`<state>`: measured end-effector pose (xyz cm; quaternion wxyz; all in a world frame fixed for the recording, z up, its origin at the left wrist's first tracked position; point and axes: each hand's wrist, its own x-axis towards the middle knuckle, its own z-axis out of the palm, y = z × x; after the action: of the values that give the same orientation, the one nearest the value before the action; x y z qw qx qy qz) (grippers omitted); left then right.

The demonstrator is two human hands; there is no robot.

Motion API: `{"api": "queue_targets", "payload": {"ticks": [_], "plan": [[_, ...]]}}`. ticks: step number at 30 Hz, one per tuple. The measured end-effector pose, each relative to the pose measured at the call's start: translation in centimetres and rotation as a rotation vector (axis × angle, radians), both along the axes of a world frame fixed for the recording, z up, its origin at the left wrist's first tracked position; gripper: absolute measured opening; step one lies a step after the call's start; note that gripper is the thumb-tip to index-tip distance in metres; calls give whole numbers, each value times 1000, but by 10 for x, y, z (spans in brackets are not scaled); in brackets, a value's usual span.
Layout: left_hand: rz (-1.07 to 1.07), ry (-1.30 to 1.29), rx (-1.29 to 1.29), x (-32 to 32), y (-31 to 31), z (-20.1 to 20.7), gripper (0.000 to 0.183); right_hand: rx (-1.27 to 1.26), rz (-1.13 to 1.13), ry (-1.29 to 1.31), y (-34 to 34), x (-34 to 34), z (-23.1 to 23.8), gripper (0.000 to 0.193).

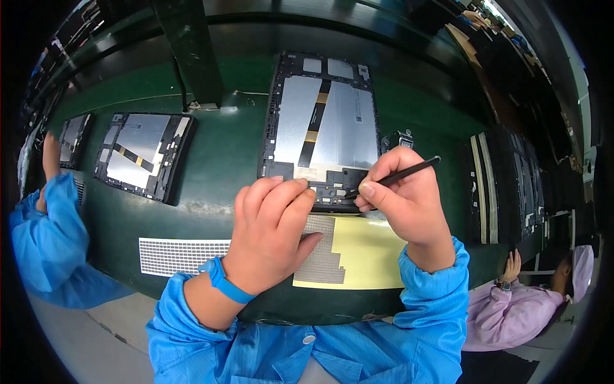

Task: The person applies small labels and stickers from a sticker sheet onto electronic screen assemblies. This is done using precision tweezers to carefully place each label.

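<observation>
An opened tablet (326, 121) with a silver metal plate lies in front of me, its lower end toward me. My left hand (268, 224) rests its fingertips on the tablet's lower left edge, thumb held apart. Pinched in my right hand (406, 198) is a pair of slim black tweezers (409, 170), tilted, their tip down at the board along the tablet's lower end. Whether the tip grips anything is too small to tell. Under my hands lie a yellow sheet (371, 256) with small grey stickers (320, 262) and a white sheet (182, 256) of dark labels.
Another opened tablet (144, 157) lies left on the green table (217, 166), with one more (75, 137) beyond. Tablet parts stand stacked in a row (505, 185) at right. A blue-sleeved person (51, 224) is at left, a pink-sleeved person (511, 313) at right. A green post (188, 51) rises behind.
</observation>
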<state>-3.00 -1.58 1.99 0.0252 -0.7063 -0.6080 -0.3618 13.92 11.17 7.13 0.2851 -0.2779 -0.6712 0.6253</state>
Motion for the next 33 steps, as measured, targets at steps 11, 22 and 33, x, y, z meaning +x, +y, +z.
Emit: {"api": "queue_targets", "payload": {"ticks": [11,22,33], "plan": [[-7,0,-28,2,-2,4,70,303,-95,246,-18,12,-17,22],[94,-63,-63,-6,-19,34,60,-171,92,-85,-59,32,-71,19],[139,-107,-333,-39,-90,-12,42,-175,87,-70,-63,24,-56,19]]}}
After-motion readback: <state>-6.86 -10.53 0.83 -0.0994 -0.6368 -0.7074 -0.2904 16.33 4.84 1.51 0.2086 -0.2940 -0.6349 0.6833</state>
